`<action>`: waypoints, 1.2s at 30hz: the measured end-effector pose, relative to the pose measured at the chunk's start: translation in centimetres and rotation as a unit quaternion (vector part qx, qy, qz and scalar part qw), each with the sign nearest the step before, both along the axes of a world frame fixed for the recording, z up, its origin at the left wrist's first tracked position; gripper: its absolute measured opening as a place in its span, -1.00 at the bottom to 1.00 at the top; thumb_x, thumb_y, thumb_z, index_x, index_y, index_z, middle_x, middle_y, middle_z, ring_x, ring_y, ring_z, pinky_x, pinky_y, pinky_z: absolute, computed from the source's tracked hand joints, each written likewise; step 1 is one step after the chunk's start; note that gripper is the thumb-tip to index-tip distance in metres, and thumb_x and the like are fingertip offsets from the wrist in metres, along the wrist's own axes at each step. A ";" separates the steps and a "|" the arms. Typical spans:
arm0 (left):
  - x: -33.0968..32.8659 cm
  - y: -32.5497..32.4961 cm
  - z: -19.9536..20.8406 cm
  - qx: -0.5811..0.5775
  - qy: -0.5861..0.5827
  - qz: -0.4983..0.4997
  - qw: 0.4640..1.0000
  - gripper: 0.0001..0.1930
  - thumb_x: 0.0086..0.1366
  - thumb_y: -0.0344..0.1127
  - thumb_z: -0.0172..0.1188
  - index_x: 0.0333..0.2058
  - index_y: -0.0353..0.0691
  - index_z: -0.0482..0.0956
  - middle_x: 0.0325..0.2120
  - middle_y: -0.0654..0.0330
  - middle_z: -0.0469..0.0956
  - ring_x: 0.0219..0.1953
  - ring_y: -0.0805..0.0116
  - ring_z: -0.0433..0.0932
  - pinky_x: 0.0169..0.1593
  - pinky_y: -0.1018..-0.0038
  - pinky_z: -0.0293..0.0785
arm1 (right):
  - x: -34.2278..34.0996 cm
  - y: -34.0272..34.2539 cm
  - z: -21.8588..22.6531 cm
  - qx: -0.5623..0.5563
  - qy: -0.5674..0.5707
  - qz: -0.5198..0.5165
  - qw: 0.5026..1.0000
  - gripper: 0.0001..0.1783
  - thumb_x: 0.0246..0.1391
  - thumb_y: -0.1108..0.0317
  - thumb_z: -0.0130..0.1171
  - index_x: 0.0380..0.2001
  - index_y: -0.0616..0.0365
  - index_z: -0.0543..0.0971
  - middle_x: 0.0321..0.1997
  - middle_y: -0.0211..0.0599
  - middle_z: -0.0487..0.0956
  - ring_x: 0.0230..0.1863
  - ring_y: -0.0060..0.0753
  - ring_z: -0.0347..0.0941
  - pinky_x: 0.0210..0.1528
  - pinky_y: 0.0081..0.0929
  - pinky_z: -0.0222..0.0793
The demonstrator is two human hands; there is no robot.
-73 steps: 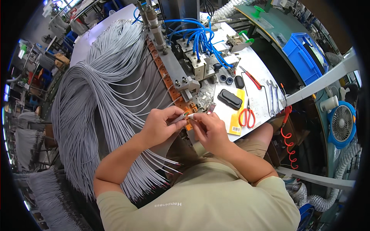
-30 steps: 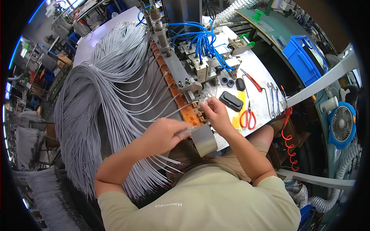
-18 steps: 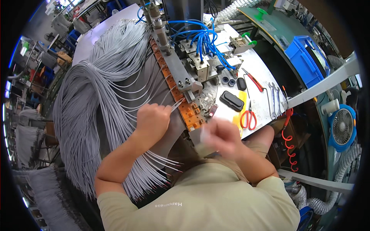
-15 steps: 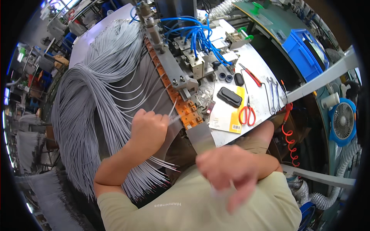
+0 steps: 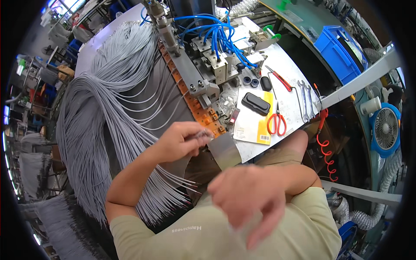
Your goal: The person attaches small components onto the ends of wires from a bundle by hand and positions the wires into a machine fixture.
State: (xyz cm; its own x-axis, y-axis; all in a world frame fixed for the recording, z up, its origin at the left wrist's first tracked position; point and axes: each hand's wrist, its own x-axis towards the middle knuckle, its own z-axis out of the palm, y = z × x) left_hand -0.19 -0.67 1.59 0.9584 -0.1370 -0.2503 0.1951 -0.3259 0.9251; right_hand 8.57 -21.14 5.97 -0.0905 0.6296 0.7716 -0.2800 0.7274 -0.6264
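Note:
My left hand (image 5: 182, 141) is closed in a pinch at the near end of an orange slotted rail (image 5: 200, 115). Something small and greyish shows at its fingertips, too blurred to name. Over my lap, my right hand (image 5: 249, 195) is smeared by motion, so whatever its fingers hold does not show. A thick bundle of grey cables (image 5: 93, 117) spreads left of the rail, and several single cables run from it to the rail. Their loose ends with reddish tips (image 5: 173, 199) hang by my left forearm. Beside the rail lies a pile of small clear parts (image 5: 227, 103).
A machine with blue air tubes (image 5: 223, 37) stands behind the rail. On the white tabletop lie a black case (image 5: 255, 104) on a yellow-and-white card (image 5: 250, 130), red-handled scissors (image 5: 276, 124) and wrenches (image 5: 305, 102). Farther right are a blue crate (image 5: 338, 54) and a fan (image 5: 385, 130).
My left hand has moved right and slightly up to the rail's near end, its fingers turning toward it. My right hand has shifted a little left. The view has shifted slightly.

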 end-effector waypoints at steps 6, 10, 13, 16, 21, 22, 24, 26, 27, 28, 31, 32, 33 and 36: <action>0.5 0.1 -1.2 -0.046 -0.073 0.146 0.985 -0.79 0.38 -0.43 0.15 -0.08 -0.40 0.59 -0.41 0.22 0.64 -0.47 0.59 0.57 -0.30 0.63 0.49 | 2.5 0.6 -6.9 -0.337 -0.034 -0.424 0.840 -0.85 0.07 0.47 0.33 -0.38 0.24 0.53 -0.62 -0.37 0.50 -0.65 -0.41 0.31 -0.50 -0.39 0.25; 0.5 0.3 -1.3 -0.058 -0.052 0.151 0.985 -0.80 0.37 -0.44 0.16 -0.10 -0.40 0.59 -0.38 0.20 0.66 -0.41 0.57 0.62 -0.26 0.61 0.52 | 2.2 2.1 -9.3 -0.256 -0.206 -0.587 0.740 -0.86 0.06 0.53 0.30 -0.30 0.23 0.56 -0.62 -0.31 0.51 -0.61 -0.35 0.33 -0.46 -0.38 0.28; 0.5 0.3 -1.7 -0.028 -0.057 0.152 0.986 -0.81 0.35 -0.45 0.19 -0.11 -0.40 0.59 -0.39 0.19 0.67 -0.37 0.55 0.64 -0.23 0.60 0.54 | 2.2 2.6 -9.9 -0.208 -0.217 -0.594 0.746 -0.82 0.04 0.52 0.31 -0.25 0.20 0.58 -0.62 -0.30 0.50 -0.57 -0.32 0.34 -0.45 -0.38 0.27; 0.6 0.0 -1.7 0.032 -0.076 0.152 0.985 -0.82 0.31 -0.47 0.23 -0.13 -0.40 0.60 -0.40 0.18 0.69 -0.33 0.53 0.66 -0.20 0.59 0.55 | 2.0 2.7 -10.1 -0.217 -0.208 -0.593 0.747 -0.81 0.03 0.52 0.32 -0.25 0.20 0.59 -0.62 -0.31 0.50 -0.56 -0.30 0.34 -0.46 -0.38 0.26; 0.5 0.0 -1.7 0.085 -0.115 0.167 0.976 -0.82 0.22 -0.49 0.30 -0.19 -0.39 0.63 -0.46 0.19 0.69 -0.34 0.55 0.66 -0.23 0.59 0.55 | 1.6 2.7 -9.8 -0.230 -0.214 -0.587 0.746 -0.82 0.02 0.52 0.32 -0.26 0.19 0.59 -0.64 -0.33 0.49 -0.55 -0.30 0.33 -0.47 -0.39 0.24; 0.4 0.0 -1.9 0.090 -0.116 0.171 0.974 -0.82 0.21 -0.49 0.31 -0.20 -0.39 0.64 -0.46 0.18 0.69 -0.35 0.55 0.66 -0.24 0.59 0.55 | 1.6 2.7 -9.7 -0.230 -0.215 -0.585 0.747 -0.82 0.02 0.52 0.32 -0.26 0.19 0.59 -0.64 -0.33 0.49 -0.55 -0.30 0.33 -0.47 -0.39 0.24; 0.3 0.1 -2.0 0.095 -0.118 0.177 0.973 -0.82 0.19 -0.49 0.32 -0.22 -0.39 0.64 -0.47 0.18 0.69 -0.36 0.55 0.65 -0.24 0.59 0.55 | 1.6 2.8 -9.6 -0.224 -0.224 -0.589 0.744 -0.83 0.03 0.53 0.32 -0.26 0.21 0.59 -0.64 -0.34 0.50 -0.56 -0.33 0.34 -0.47 -0.42 0.23; 0.3 0.1 -1.7 0.105 -0.113 0.172 0.973 -0.82 0.18 -0.48 0.33 -0.23 -0.39 0.65 -0.48 0.18 0.69 -0.37 0.55 0.65 -0.25 0.59 0.54 | 1.6 2.8 -9.7 -0.220 -0.229 -0.591 0.742 -0.83 0.04 0.53 0.32 -0.27 0.21 0.59 -0.64 -0.34 0.51 -0.57 -0.34 0.35 -0.47 -0.43 0.23; 0.3 0.1 -1.6 0.110 -0.111 0.170 0.973 -0.82 0.18 -0.48 0.34 -0.23 -0.39 0.66 -0.48 0.18 0.69 -0.37 0.55 0.65 -0.26 0.59 0.53 | 1.6 2.8 -9.8 -0.252 -0.211 -0.573 0.751 -0.83 0.04 0.52 0.31 -0.27 0.22 0.58 -0.64 -0.34 0.51 -0.58 -0.36 0.36 -0.47 -0.44 0.22; 0.3 0.1 -1.6 0.110 -0.111 0.170 0.973 -0.82 0.18 -0.48 0.34 -0.23 -0.39 0.66 -0.48 0.18 0.69 -0.37 0.55 0.65 -0.26 0.59 0.53 | 1.6 2.8 -9.9 -0.283 -0.194 -0.554 0.759 -0.84 0.04 0.52 0.31 -0.27 0.23 0.58 -0.63 -0.33 0.52 -0.58 -0.38 0.37 -0.46 -0.46 0.22; 0.3 0.2 -1.6 0.094 -0.101 0.169 0.976 -0.83 0.17 -0.47 0.34 -0.25 -0.38 0.67 -0.46 0.16 0.69 -0.38 0.55 0.64 -0.26 0.60 0.52 | 1.7 2.8 -9.9 -0.318 -0.175 -0.529 0.767 -0.83 0.05 0.51 0.32 -0.27 0.24 0.56 -0.63 -0.33 0.53 -0.60 -0.42 0.39 -0.45 -0.47 0.22; 0.3 0.2 -1.7 0.093 -0.101 0.169 0.976 -0.83 0.17 -0.47 0.34 -0.25 -0.38 0.67 -0.46 0.16 0.69 -0.38 0.55 0.64 -0.26 0.60 0.52 | 1.8 2.9 -9.9 -0.320 -0.175 -0.524 0.770 -0.83 0.06 0.50 0.32 -0.27 0.24 0.56 -0.63 -0.33 0.54 -0.60 -0.43 0.40 -0.43 -0.48 0.22; 0.3 0.3 -1.8 0.108 -0.124 0.150 0.975 -0.84 0.19 -0.46 0.32 -0.24 -0.38 0.66 -0.46 0.17 0.69 -0.37 0.55 0.64 -0.25 0.60 0.52 | 2.0 2.9 -9.9 -0.322 -0.174 -0.519 0.772 -0.82 0.06 0.49 0.32 -0.27 0.25 0.55 -0.62 -0.32 0.55 -0.61 -0.45 0.40 -0.42 -0.48 0.22; 0.2 0.3 -1.8 0.138 -0.169 0.113 0.969 -0.85 0.23 -0.46 0.28 -0.23 -0.37 0.64 -0.46 0.18 0.68 -0.37 0.55 0.63 -0.24 0.60 0.52 | 2.4 2.7 -9.3 -0.325 -0.195 -0.496 0.781 -0.80 0.05 0.48 0.32 -0.26 0.23 0.54 -0.60 -0.34 0.54 -0.58 -0.43 0.40 -0.38 -0.45 0.23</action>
